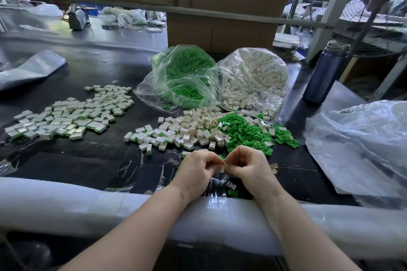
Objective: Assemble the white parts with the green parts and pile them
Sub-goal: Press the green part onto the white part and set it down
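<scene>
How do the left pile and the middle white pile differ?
The left pile lies flat in a spread layer; the middle white pile is heaped and jumbled. Left pile pieces mostly show green edges, so they look assembled; the middle white pile is mostly bare white and touches loose green parts. Both rest on the black table.

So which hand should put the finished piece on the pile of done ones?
The left hand, probably. The pile of assembled pieces lies on the left side of the table, nearer that hand. The right hand sits closer to the loose green parts, so it could fetch the next one.
</scene>
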Demonstrator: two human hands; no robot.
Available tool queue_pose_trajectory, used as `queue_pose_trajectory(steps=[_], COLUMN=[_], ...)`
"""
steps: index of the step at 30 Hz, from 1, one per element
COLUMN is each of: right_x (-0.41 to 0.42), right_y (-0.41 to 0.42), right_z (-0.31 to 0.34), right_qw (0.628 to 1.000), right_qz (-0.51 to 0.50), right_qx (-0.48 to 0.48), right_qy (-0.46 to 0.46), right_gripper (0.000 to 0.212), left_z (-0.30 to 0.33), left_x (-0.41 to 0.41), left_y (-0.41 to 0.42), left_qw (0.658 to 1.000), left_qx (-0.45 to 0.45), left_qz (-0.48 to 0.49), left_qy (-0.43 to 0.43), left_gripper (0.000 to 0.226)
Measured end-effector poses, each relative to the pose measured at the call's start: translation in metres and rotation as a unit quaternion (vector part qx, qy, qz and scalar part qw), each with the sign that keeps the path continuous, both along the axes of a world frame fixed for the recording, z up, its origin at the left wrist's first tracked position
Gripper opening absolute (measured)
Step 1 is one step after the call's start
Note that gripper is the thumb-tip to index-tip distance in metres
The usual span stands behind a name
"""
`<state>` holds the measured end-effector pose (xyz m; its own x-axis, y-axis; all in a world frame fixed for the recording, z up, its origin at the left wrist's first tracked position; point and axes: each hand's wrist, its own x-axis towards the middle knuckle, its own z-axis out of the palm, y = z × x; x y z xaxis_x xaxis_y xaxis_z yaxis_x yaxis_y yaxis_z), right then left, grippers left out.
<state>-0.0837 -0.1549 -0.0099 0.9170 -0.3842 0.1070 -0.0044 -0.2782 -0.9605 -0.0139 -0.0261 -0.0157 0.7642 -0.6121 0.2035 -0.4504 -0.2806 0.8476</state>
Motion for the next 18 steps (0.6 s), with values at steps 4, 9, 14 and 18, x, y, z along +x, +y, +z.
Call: queue_pose_trajectory(steps=[4, 9, 14, 18], right_x=[0.0007, 0.0035, 0.0034, 0.0030], right_y=[0.0011, -0.0012, -0.0006, -0.0012], right_z=[0.0009, -0.0018, -0.0031, -0.0036], right_qw=[1.000, 0.998, 0.997, 0.998], right_qz=[-0.023, -0.066, -0.060, -0.052], right_qx=[0.009, 0.012, 0.054, 0.037], right_qy=[-0.009, -0.002, -0.011, -0.013], right_gripper=[0.020, 0.015, 0.011, 0.014], left_z=[0.0002, -0.0014, -0.0022, -0.0025], left_x=[-0.0003, -0.0020, -0.0009, 0.0031], left_y=[-0.0008, -0.0020, -0.0004, -0.0003], left_qw=[1.000, 0.999, 1.000, 0.999], left_qx=[-0.022, 0.014, 0.001, -0.007], left_qz=[0.007, 0.015, 0.024, 0.025], left_qy=[0.019, -0.048, -0.018, 0.029], left_gripper=[0.010, 0.025, 0.010, 0.010])
